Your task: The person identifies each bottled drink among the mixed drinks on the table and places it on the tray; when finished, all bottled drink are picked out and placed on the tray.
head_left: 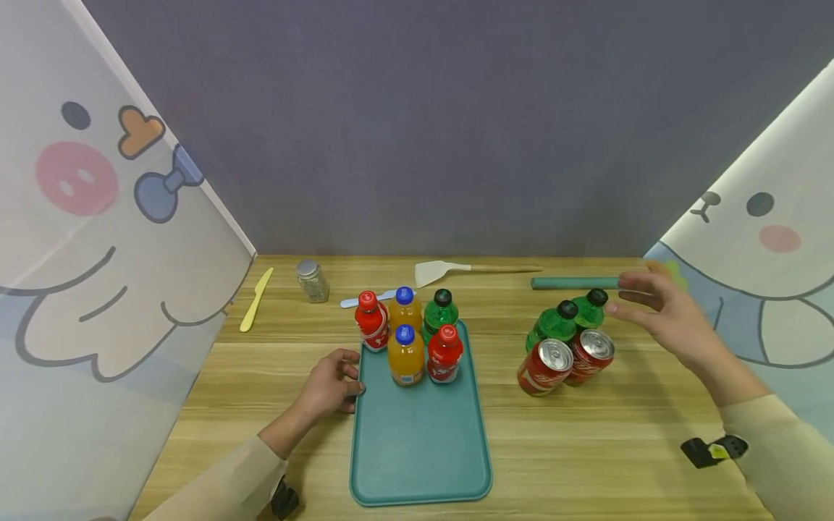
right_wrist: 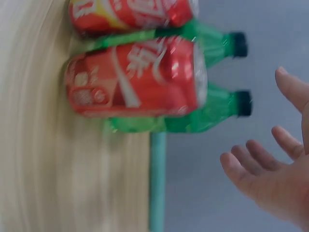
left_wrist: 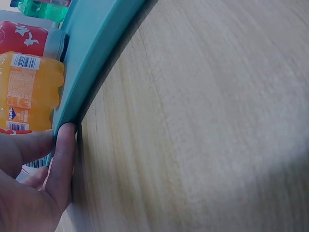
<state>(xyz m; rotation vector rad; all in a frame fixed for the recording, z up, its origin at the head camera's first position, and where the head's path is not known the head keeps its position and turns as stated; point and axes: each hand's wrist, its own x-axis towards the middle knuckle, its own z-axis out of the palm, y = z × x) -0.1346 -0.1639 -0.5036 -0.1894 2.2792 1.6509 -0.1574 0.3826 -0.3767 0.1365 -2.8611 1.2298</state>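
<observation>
At the left rim of a green tray [head_left: 423, 449], my left hand [head_left: 332, 382] holds the edge, fingers and thumb at the rim in the left wrist view. On the tray's far half stand several bottles: two of orange drink [head_left: 405, 354], two red-labelled ones [head_left: 445, 354] and a green one [head_left: 440, 315]. My right hand [head_left: 658, 307] is spread in the air just right of two green bottles [head_left: 589, 310] with dark caps, nothing in its grasp. Two red soda cans [head_left: 546, 367] stand in front of those bottles; the right wrist view shows a can [right_wrist: 135, 79] close up.
Behind the tray lie a white spatula [head_left: 439, 271] with a wooden handle and a light blue knife [head_left: 352, 302]. A green rod [head_left: 573, 283] is at the back right. A glass jar [head_left: 313, 282] and a yellow knife [head_left: 257, 300] are at the left. Partition walls enclose the table.
</observation>
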